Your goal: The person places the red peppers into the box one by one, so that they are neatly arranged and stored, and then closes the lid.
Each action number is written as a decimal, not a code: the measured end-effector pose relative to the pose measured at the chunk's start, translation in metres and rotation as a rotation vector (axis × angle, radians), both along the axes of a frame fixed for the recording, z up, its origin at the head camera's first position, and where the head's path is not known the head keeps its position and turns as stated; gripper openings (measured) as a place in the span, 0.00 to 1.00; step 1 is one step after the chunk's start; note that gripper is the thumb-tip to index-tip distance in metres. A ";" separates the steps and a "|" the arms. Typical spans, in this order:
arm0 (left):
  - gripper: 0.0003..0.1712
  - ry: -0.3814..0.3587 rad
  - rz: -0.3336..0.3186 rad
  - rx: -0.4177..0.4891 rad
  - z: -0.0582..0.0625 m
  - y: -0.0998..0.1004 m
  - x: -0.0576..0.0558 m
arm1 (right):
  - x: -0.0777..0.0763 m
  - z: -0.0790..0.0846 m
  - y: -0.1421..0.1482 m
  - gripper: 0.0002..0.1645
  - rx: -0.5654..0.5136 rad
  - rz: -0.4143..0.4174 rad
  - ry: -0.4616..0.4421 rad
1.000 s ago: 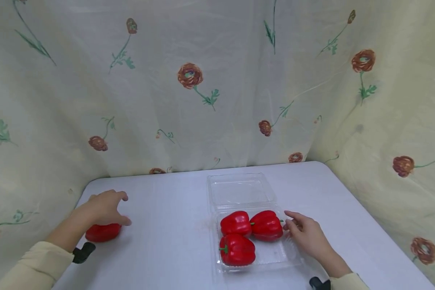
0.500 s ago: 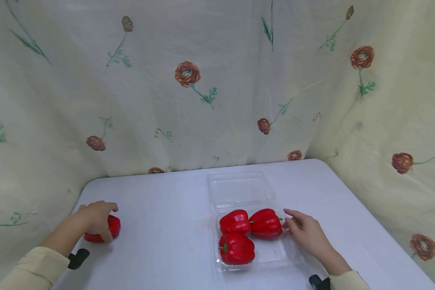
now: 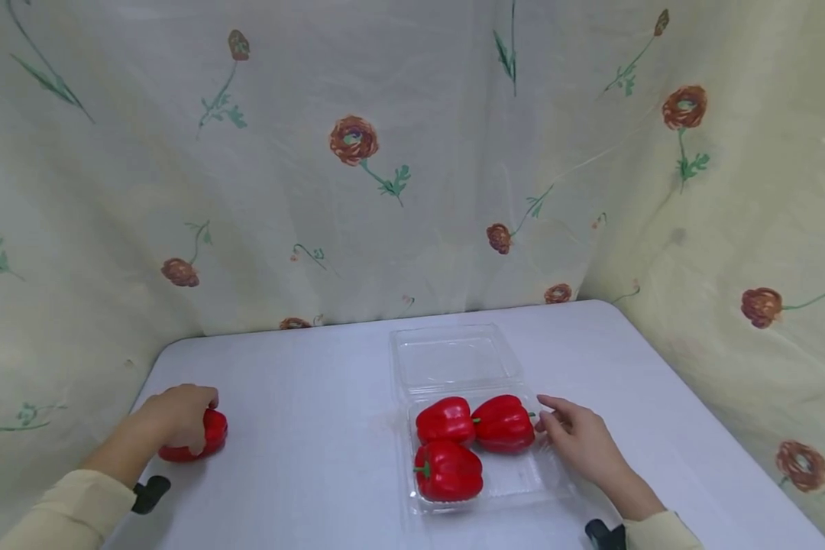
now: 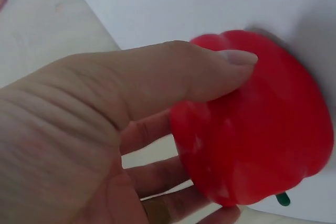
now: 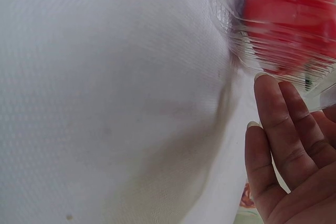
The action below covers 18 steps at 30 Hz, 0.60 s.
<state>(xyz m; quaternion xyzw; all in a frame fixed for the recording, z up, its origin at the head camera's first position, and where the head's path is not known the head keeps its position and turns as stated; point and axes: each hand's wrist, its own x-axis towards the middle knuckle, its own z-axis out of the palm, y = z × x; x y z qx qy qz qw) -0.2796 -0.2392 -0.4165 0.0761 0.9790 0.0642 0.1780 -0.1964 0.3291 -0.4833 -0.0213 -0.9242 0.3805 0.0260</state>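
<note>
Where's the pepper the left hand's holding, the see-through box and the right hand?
Held pepper (image 4: 258,129): left wrist view, middle of its red side.
See-through box (image 3: 512,477): head view, bare bit of its floor.
Right hand (image 3: 580,443): head view, middle of the hand.

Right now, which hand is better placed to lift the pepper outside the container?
Probably the left hand: its fingers hold that red pepper, while the right hand is well away from it, by the clear container.

Pale floral curtain (image 3: 440,153), white table (image 3: 302,412)
</note>
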 end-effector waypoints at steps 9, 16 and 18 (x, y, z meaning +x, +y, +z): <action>0.40 0.015 0.019 -0.014 0.004 0.009 -0.001 | 0.001 0.001 -0.001 0.26 -0.003 0.010 0.005; 0.41 0.032 0.008 -0.012 0.017 0.022 -0.001 | 0.002 0.001 0.000 0.26 -0.006 0.005 0.007; 0.41 0.032 0.005 -0.008 0.020 0.025 0.000 | 0.002 0.001 0.001 0.26 -0.005 0.004 0.007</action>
